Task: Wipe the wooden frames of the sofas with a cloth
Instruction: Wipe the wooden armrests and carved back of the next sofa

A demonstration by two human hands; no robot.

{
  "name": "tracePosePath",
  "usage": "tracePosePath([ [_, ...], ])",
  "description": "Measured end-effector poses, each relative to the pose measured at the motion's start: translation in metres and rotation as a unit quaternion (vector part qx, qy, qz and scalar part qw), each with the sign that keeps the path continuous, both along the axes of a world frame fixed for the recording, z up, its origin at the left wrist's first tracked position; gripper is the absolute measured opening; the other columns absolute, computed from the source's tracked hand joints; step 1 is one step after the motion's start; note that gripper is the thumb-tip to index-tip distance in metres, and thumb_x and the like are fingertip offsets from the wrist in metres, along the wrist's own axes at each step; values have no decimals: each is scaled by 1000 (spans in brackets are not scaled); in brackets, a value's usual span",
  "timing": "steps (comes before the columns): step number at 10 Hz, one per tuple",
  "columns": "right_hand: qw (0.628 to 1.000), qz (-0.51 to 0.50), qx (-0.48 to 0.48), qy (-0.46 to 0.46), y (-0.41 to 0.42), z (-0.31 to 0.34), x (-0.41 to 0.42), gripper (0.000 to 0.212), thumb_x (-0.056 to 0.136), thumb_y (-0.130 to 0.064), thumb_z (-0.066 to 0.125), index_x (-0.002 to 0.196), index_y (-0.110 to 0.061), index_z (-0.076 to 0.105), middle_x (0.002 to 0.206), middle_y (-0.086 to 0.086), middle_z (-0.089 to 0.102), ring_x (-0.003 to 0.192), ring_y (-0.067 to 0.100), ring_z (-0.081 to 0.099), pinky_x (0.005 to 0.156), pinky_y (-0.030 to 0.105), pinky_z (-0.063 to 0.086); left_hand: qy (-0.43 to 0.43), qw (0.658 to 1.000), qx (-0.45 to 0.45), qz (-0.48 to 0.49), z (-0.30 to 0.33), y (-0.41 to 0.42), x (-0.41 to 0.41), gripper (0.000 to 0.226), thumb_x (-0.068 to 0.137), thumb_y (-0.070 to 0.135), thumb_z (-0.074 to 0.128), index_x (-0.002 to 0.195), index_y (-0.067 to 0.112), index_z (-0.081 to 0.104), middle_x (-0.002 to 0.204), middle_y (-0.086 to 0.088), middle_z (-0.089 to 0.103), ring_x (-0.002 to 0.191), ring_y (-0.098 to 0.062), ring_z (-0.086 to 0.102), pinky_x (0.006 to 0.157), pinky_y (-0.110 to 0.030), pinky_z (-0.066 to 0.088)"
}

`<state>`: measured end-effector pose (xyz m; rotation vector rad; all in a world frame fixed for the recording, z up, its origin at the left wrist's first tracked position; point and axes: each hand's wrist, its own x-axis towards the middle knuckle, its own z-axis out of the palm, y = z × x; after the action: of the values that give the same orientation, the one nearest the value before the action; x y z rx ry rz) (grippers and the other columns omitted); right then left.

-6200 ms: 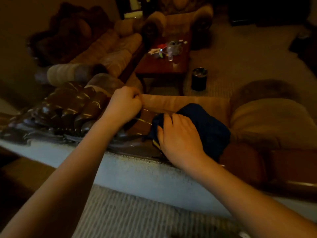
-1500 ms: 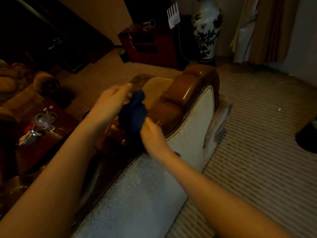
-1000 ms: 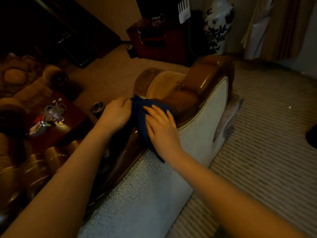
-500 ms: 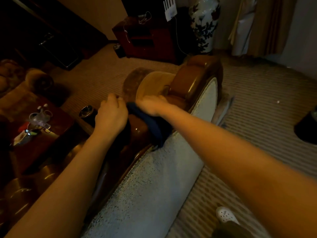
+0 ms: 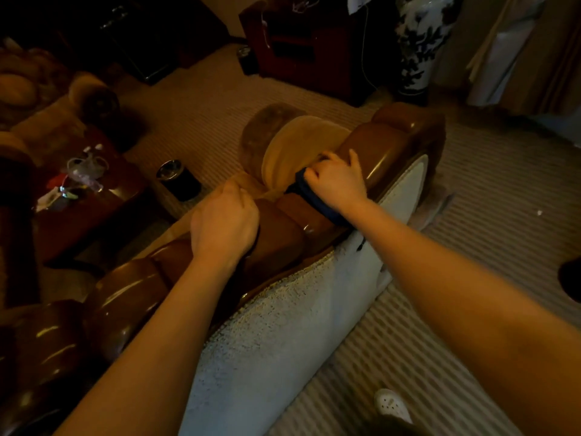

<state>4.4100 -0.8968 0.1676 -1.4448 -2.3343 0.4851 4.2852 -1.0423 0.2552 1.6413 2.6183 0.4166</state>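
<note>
While the right hand (image 5: 334, 180) curls round the dark blue cloth (image 5: 317, 201) and presses it on the glossy wooden frame (image 5: 374, 146) right of frame centre, the left hand (image 5: 224, 220) grips the frame's top at centre. Soft and light, the cloth likely bunches easily; hold it wadded in the palm. Polished curves look slippery. Open carpet (image 5: 490, 196) lies right; a tan cushion (image 5: 295, 149) crowds the inner edge.

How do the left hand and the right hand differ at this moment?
The right hand grips the dark blue cloth against the glossy wooden frame; the left hand holds no cloth. The right hand is farther along the frame, near the sofa's end; the left hand is nearer the person. Both have curled fingers and rest on the sofa back.
</note>
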Motion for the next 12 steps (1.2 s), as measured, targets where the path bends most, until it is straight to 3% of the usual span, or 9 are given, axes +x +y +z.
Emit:
tracePosePath([
  [1,972,11,-50,229,-68,1,-15,39,91,-33,39,92,-8,69,120,14,61,115,29,53,89,36,39,25,1000,-15,2,-2,0,1,23,99,26,27,91,13,44,103,-17,58,91,-35,54,72,-37,33],
  [2,906,-46,7,421,-134,-16,-11,41,96,-36,37,110,-9,65,125,5,59,128,22,45,104,30,36,32,999,-19,-1,-4,0,2,22,99,26,27,93,13,44,105,-17,58,93,-35,54,71,-36,33],
  [3,877,-122,-44,463,-175,-52,-18,46,99,-42,30,142,-25,30,148,-10,29,142,10,21,116,20,17,31,999,-16,-12,-4,-1,1,23,99,26,27,92,13,44,103,-16,57,89,-34,53,73,-38,34],
  [4,793,-295,-167,506,-167,-62,-35,44,97,-14,34,135,7,39,135,21,44,125,32,43,109,37,32,40,999,-6,-18,-6,1,-1,23,99,26,27,89,13,43,100,-16,57,89,-34,53,72,-38,35],
  [5,753,-374,-281,463,-130,-54,-28,35,96,6,29,125,24,34,127,40,39,119,47,38,99,39,25,40,999,-7,-20,-6,1,-1,22,98,25,28,87,12,42,98,-16,56,87,-34,53,71,-38,34],
  [6,780,-385,-248,428,-88,-49,1,35,97,2,28,124,21,40,127,38,42,119,45,41,101,44,30,43,999,0,-24,-7,0,-2,22,99,25,28,88,13,42,98,-16,55,87,-36,52,70,-37,33],
  [8,741,-397,-283,462,-52,-46,10,37,94,-11,32,120,4,54,121,26,54,112,38,54,94,49,47,54,998,8,-19,-6,1,-2,20,99,25,28,91,12,43,93,-13,51,78,-29,44,67,-37,29],
  [10,762,-375,-291,440,-130,-35,-6,31,95,-2,32,67,-13,38,75,7,40,78,26,42,69,35,30,66,997,15,-25,-7,0,0,26,98,24,29,96,7,48,97,-19,56,80,-32,48,67,-37,30],
  [12,738,-418,-243,470,-40,-5,22,40,99,-18,32,128,5,45,130,21,50,108,34,51,87,41,41,56,998,11,-19,-6,1,-1,24,99,24,28,95,9,47,86,-10,50,76,-28,47,66,-37,32],
])
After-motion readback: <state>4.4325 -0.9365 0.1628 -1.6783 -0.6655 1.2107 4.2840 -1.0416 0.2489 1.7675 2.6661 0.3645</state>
